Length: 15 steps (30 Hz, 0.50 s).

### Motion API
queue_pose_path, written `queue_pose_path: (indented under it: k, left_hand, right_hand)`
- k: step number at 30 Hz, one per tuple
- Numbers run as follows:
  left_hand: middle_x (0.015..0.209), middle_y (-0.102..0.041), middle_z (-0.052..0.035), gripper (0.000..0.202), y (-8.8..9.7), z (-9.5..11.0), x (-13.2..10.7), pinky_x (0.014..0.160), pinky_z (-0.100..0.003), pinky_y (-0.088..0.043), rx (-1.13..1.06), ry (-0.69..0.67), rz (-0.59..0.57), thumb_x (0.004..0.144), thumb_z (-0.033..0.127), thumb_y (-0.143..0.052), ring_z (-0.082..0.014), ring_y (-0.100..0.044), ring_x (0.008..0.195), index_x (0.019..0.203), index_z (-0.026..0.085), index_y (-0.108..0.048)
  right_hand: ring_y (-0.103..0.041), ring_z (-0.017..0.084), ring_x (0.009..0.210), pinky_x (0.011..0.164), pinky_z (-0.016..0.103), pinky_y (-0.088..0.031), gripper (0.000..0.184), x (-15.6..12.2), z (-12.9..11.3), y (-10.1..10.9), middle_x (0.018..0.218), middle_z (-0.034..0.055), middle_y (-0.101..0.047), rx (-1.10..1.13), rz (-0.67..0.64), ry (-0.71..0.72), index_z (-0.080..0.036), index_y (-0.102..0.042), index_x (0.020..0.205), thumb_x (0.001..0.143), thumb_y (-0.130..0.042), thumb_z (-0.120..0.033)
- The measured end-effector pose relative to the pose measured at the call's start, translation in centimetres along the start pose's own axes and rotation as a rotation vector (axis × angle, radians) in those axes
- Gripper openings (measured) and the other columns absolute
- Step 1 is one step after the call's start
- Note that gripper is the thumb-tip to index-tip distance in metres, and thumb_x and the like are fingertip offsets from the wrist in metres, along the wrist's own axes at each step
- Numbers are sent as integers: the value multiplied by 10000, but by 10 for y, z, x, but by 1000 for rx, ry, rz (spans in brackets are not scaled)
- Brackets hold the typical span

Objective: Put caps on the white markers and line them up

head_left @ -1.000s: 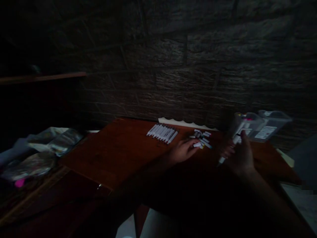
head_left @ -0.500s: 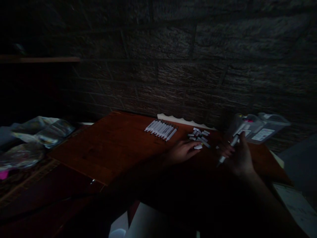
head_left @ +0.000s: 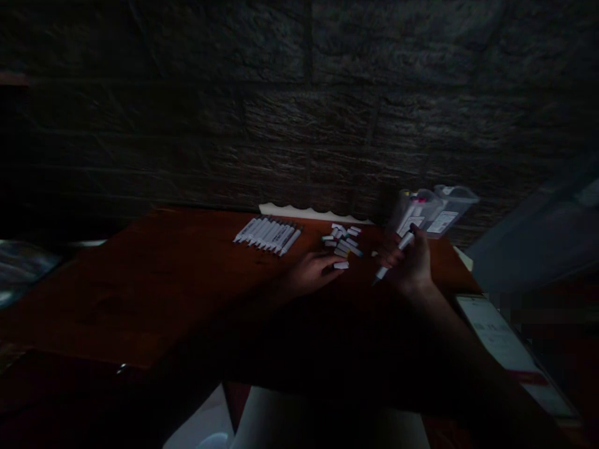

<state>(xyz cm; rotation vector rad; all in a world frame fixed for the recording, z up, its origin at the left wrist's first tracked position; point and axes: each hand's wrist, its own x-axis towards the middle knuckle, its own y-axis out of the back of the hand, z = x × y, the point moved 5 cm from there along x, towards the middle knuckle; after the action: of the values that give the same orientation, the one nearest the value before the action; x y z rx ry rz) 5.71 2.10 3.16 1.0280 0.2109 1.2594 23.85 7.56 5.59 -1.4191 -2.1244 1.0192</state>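
My left hand (head_left: 309, 273) pinches a small white marker cap (head_left: 341, 265) between thumb and fingers, at the near side of a pile of loose caps (head_left: 344, 234). To the right, my right hand (head_left: 409, 265) is closed around a white marker (head_left: 395, 256), held at a slant with its dark tip pointing down and left. Left of the caps, a row of white markers (head_left: 267, 234) lies side by side on the brown wooden table (head_left: 140, 274). The light is dim, so fine detail is lost.
Behind my right hand stand clear plastic cases (head_left: 453, 209), one with a few markers inside. A white scalloped strip (head_left: 309, 213) lies along the table's back edge, against the stone-block wall (head_left: 281, 125). A pale printed box (head_left: 500, 343) sits lower right.
The view has turned to the right, so the table and its things appear farther left. Both hands keep their holds, with little movement relative to the caps.
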Motion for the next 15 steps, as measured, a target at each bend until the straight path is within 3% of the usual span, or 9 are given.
queue_pose_path:
  k: [5,11,15]
  left_hand:
    - [1047,-751,-7,257,-9,2,0,875,-276,-538,-129,78,-39,875,318,-615,-166,-705,899,1101,244,-711]
    - [1076,-745,-30,275,-20,6,1,895,-308,-550,-296,146,-31,844,347,-650,-194,-701,961,1069,207,-724]
    - [1036,-754,-36,269,-24,16,1,875,-322,-559,-349,190,-32,836,344,-658,-202,-707,924,1049,196,-730]
  right_hand:
    - [-121,78,372,343,215,-179,414,-5,-11,-4,415,-98,-179,93,56,142,-233,-336,613,844,-464,-552]
    - [-100,75,378,352,218,-173,435,-7,-12,-7,428,-95,-143,119,123,219,-231,-252,603,856,-372,-562]
    - [-126,70,367,350,217,-189,461,-6,-13,-9,424,-94,-163,119,92,271,-229,-261,590,829,-426,-588]
